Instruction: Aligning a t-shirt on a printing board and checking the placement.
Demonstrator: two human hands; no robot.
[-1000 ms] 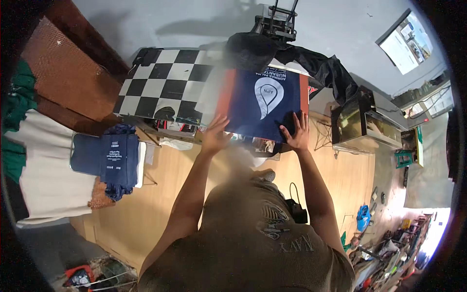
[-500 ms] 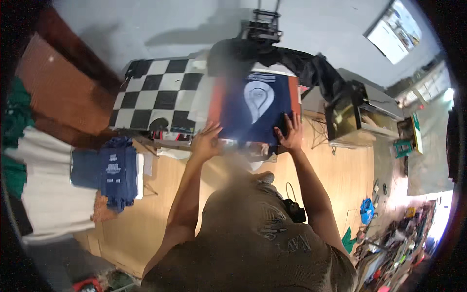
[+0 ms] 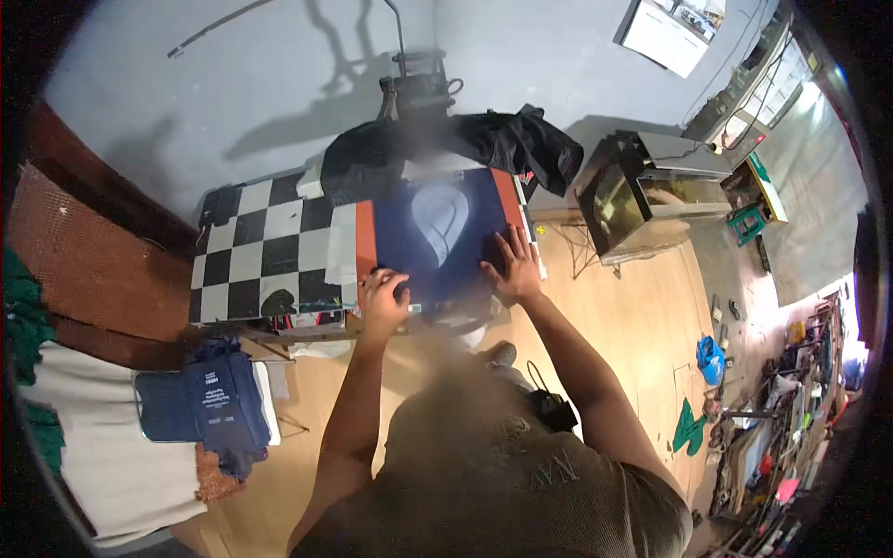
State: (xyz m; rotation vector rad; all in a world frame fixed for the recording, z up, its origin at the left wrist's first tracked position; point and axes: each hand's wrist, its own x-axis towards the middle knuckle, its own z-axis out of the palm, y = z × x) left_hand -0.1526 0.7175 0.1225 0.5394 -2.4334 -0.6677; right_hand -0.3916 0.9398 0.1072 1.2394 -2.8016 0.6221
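Note:
A navy blue cloth (image 3: 395,232) with a pale teardrop-shaped print lies spread over an orange-red board (image 3: 366,245) on the table. At the cloth's near left corner, my left hand (image 3: 381,307) has its fingers bent and its thumb curled in, pinching the edge. My right hand (image 3: 517,270) rests near the right edge with its fingers spread, partly on the cloth and partly on the orange border. A hazy blur runs down the middle of the view and dims part of the print. Black fabric (image 3: 526,144) is bunched just behind the board.
A black-and-white checkered tabletop (image 3: 265,232) extends left of the board. Folded navy garments (image 3: 223,405) lie at lower left beside a cream cloth (image 3: 112,437). A glass tank (image 3: 633,200) stands on the right. Farther right are a blue bag (image 3: 710,360) and piled clutter (image 3: 777,418).
The view has turned, so the table sits lower and farther left. My right hand stays spread at the cloth's right side; my left remains at the near left corner, fingers more curled.

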